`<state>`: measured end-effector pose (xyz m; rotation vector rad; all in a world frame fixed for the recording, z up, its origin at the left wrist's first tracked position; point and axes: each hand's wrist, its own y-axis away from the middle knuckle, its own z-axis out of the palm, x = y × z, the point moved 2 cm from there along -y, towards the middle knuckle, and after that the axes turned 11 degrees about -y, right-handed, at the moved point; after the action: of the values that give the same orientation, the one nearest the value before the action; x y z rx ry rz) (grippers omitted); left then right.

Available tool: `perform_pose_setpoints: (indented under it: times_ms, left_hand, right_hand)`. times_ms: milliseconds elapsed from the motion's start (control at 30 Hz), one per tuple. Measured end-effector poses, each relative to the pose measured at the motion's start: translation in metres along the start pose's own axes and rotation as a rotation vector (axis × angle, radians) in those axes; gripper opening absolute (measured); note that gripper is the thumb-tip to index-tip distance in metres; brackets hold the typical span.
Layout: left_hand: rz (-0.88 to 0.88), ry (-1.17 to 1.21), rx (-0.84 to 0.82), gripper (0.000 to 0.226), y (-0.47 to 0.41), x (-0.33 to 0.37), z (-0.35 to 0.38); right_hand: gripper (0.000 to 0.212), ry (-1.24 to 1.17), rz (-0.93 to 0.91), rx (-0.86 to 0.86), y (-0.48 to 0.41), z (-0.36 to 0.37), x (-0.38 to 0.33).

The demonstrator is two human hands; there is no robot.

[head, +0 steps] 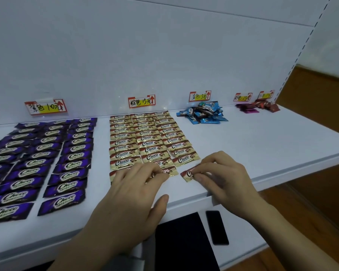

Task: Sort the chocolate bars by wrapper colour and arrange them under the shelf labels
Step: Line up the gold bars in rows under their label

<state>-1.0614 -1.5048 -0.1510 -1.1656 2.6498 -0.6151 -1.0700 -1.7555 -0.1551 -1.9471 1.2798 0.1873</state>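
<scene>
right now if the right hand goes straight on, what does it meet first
Likely the gold bar under the left hand's fingertips, just beyond the pinched bar in the right hand.

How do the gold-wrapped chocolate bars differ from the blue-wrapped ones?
The gold-wrapped chocolate bars lie flat in three neat columns; the blue-wrapped chocolate bars sit in a loose heap. Gold bars extend to the shelf's front; blue ones lie near the back wall. Both lie beneath handwritten labels.

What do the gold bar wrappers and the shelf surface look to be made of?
Gold wrappers: likely thin metallised plastic film, glossy, with crimped ends and glints. Shelf: smooth, white, faintly reflective, probably painted metal or laminate; cannot tell which.
</scene>
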Motion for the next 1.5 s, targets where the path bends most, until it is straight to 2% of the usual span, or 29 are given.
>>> perform_pose_setpoints:
  times_ms: [367,567,867,1067,1500]
  left_hand:
    - [-0.013,-0.022,-0.022,0.041,-0.0043,0.0002,-0.0012]
    - [-0.012,-0.047,0.038,0.038,-0.0017,0.0019,0.0018]
    - [-0.033,-0.050,0.008,0.040,0.0003,0.0054,-0.0038]
    - [-0.030,-0.056,0.004,0.040,-0.0008,0.0067,-0.0031]
    - [-0.039,-0.071,-0.026,0.041,-0.0017,0.0074,-0.0038]
  right_hand:
    - [0.035,0.078,0.051,-0.056,-0.0013,0.0031,0.0001]
    - [0.038,0.113,0.047,-0.083,-0.0024,0.0039,-0.0025]
    - [0.027,0.090,0.015,-0.061,-0.0011,0.0042,-0.0047]
    - [0.037,0.078,-0.003,-0.033,-0.0002,0.0057,-0.0033]
    - [0.037,0.044,0.026,-0.047,-0.0003,0.0041,-0.0036]
